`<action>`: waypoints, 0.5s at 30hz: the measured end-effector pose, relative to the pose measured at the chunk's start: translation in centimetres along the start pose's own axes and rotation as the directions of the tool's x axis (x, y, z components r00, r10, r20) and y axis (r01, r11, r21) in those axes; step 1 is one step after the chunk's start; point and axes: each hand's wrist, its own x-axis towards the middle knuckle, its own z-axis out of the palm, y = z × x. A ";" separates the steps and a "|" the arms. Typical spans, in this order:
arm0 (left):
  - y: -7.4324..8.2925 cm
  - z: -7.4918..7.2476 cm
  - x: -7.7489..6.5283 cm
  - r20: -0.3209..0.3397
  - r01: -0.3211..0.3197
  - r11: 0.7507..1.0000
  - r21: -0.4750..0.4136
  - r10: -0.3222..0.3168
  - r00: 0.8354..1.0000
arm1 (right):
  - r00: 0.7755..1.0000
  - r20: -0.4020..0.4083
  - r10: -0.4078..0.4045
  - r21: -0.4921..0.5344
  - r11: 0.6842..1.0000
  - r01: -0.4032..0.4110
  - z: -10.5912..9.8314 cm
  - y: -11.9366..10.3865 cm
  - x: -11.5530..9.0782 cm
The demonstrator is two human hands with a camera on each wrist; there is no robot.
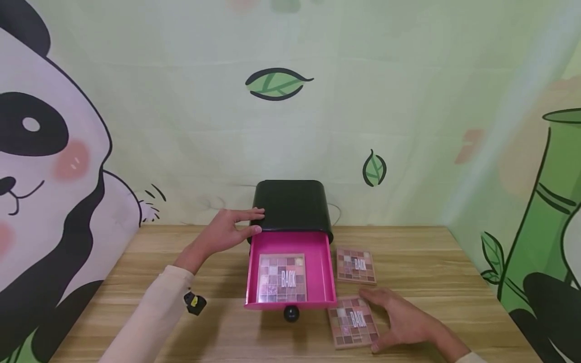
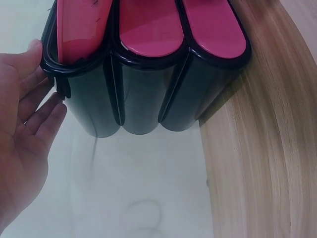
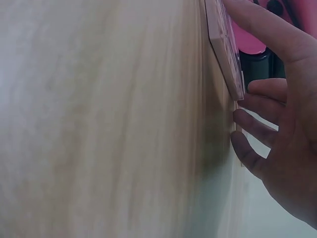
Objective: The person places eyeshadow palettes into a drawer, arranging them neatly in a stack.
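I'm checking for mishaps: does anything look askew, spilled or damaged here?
Nothing spilled or damaged shows; only the palette at the right hand is turned slightly askew to the open drawer, likely from handling.

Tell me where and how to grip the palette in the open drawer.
Pinch the palette by its right edge from above, most likely: it lies flat, and the pink drawer leaves bare floor along that side, with less at the left.

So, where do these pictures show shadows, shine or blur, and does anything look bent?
Head view: soft shadows on the wooden table near the pink drawer; left wrist view: a dull sheen on the black casing, and the table's edge bows, probably lens distortion; right wrist view: the tabletop looks blurred, the palette somewhat clearer.
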 end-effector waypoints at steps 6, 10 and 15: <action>0.0 0.0 0.0 -0.006 -0.003 1.000 0.002 0.003 1.000 | 0.999 0.030 0.012 -0.001 1.000 -0.012 0.2 0.3 0.0; 0.1 0.0 0.0 -0.008 -0.006 1.000 0.008 0.006 1.000 | 1.000 0.027 -0.008 -0.007 1.000 0.008 0.3 0.3 0.1; 0.2 0.0 0.0 -0.013 -0.013 1.000 0.002 0.014 1.000 | 1.000 0.025 -0.006 -0.024 1.000 0.007 0.3 0.2 0.1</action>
